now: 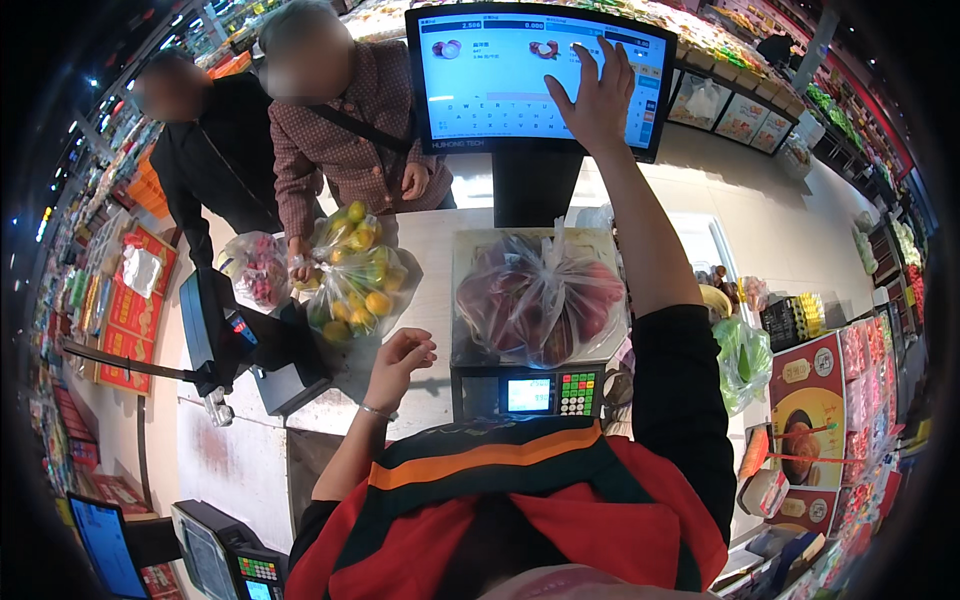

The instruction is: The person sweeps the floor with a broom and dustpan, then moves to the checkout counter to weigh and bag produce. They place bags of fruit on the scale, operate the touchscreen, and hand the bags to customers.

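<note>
My right hand is raised over the right part of a touchscreen monitor, fingers spread and holding nothing. The screen shows pictures of produce and an on-screen keyboard. Below it, a knotted clear plastic bag of round dark red produce rests on the platform of a weighing scale with a lit display and coloured keys. My left hand, with a bracelet at the wrist, hovers left of the scale. It is empty, its fingers loosely curled, near clear bags of yellow-green fruit.
Across the counter, one person's hand touches the fruit bags; another person stands beside them. A bag of pinkish-red produce and a black device on an arm are at left. A second scale stands lower left. Bagged greens lie right.
</note>
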Tool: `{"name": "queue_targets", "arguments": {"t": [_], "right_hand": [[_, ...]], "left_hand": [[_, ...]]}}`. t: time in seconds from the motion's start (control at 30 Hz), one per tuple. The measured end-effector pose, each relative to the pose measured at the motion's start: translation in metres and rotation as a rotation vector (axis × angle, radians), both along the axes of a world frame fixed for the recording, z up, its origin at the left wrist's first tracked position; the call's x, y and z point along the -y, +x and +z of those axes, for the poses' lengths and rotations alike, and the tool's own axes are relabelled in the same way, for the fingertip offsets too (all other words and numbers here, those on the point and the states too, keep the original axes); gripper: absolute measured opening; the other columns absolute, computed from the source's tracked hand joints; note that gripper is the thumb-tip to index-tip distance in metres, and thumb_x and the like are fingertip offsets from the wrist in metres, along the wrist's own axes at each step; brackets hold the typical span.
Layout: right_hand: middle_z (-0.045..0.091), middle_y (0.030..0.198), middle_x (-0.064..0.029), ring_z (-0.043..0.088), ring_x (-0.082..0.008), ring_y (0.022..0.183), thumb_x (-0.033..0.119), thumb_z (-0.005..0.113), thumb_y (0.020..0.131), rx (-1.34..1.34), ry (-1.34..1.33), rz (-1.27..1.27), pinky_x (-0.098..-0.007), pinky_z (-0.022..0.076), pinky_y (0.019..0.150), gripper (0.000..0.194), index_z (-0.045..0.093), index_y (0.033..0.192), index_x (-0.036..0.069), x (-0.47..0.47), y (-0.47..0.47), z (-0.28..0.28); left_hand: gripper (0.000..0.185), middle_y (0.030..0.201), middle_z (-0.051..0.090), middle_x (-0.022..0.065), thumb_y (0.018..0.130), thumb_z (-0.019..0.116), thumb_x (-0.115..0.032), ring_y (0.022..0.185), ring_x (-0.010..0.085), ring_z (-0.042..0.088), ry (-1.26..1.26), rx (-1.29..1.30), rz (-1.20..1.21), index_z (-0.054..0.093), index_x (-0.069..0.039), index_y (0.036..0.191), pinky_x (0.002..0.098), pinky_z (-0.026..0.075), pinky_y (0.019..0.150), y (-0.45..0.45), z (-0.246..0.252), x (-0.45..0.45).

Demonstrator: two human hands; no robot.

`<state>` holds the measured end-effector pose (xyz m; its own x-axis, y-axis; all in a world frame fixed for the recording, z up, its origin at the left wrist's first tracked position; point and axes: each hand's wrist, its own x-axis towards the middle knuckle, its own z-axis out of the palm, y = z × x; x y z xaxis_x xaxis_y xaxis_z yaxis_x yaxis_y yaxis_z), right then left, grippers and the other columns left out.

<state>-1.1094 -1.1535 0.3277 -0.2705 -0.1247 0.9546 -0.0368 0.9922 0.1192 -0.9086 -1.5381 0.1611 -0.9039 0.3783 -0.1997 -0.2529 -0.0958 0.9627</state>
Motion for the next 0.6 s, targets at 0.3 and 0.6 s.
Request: {"name": "queue_targets", "arguments": {"t": [0.3,0.6], "right_hand": [[0.035,0.136,-0.0136,0.025,-0.0358,0.133,0.054,0.057,0.085,0.098,0.091,-0.016,-0.0562,0.0230,0.106,0.056,0.046,0.129,0.020,0.061,-0.015,0.007],[0.035,0.133,-0.0148,0.030,-0.0384,0.127,0.040,0.064,0.082,0.188,0.059,0.023,-0.0552,0.0256,0.102,0.048,0.052,0.124,0.019,0.006,0.045,-0.055]], "left_hand": [[0.008,0.087,0.062,0.0040,0.088,0.058,-0.006,0.081,0.0108,0.059,0.030,-0.057,-0.095,0.058,-0.003,0.095,0.0252,0.049,0.075,-0.004,0.001,-0.027],[0.007,0.088,0.062,0.0037,0.089,0.057,-0.008,0.079,0.0108,0.059,-0.027,0.040,-0.093,0.058,-0.002,0.094,0.0258,0.049,0.075,-0.001,-0.007,-0.017]]}}
